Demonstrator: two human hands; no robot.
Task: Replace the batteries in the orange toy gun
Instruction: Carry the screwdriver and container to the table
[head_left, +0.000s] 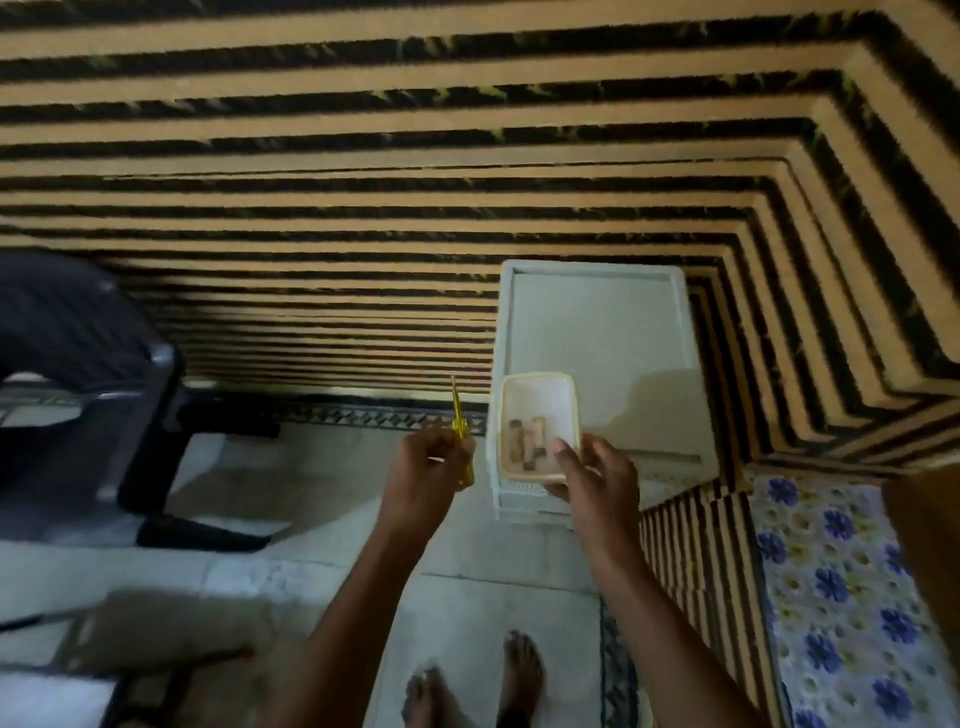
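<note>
Head view: one yellow screwdriver gripped in the left hand, long axis 12–6, tip toward 12 o'clock. At its 3 o'clock, the right hand grasps one white container at its 5 o'clock corner, over the white table. Batteries lie inside, roughly four, blurred, axes near 12–6.

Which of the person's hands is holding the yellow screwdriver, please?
The left hand grips the screwdriver; the right hand holds the white tub of batteries instead.
</note>
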